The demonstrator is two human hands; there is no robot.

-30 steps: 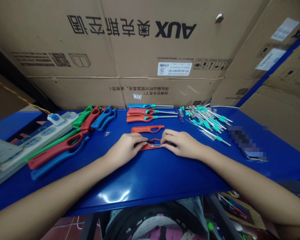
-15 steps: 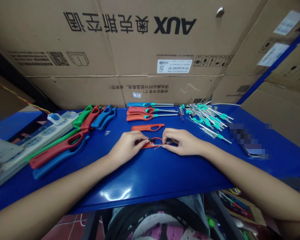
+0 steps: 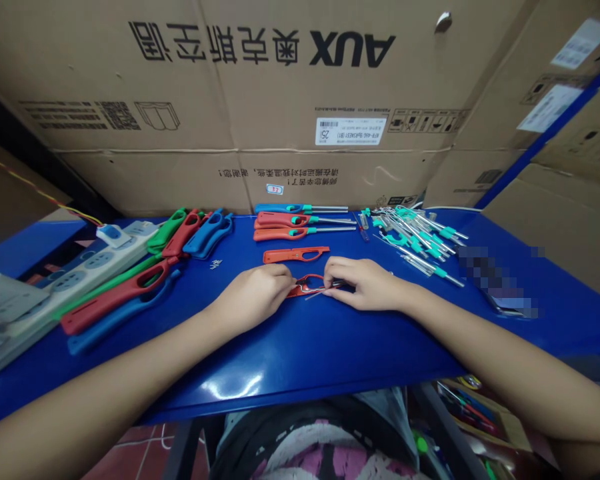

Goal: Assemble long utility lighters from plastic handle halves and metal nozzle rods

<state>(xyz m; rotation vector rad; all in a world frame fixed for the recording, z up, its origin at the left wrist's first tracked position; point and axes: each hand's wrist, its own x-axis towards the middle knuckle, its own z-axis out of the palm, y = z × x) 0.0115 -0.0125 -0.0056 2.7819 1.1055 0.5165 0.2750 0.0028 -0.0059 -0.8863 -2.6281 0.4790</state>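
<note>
An orange lighter half-shell [image 3: 295, 292] with a trigger loop lies on the blue table between my hands, a thin white wire running over it. My left hand [image 3: 255, 297] is closed at the shell's left end, its fingertips partly hidden behind the knuckles. On the other side my right hand [image 3: 363, 283] pinches a thin grey rod [image 3: 314, 294] that sticks out leftward past the fingers, beside the loop. A second orange half-shell [image 3: 295, 255] rests just beyond. Behind it are several gas lighters with metal tubes, among them a blue lighter [image 3: 280, 208] and an orange-red lighter [image 3: 280, 235].
To the right lie a pile of metal tubes with teal parts [image 3: 420, 233], a small screwdriver [image 3: 363, 231] and a phone [image 3: 505, 303]. On the left are coloured handle shells [image 3: 115, 303], a power strip [image 3: 80, 277] and small screws [image 3: 216, 264]. Cardboard [image 3: 260, 127] stands behind the table.
My left hand has rolled over, so its back now covers the fingertips at the shell's left end. My right hand keeps its pinch in nearly the same place.
</note>
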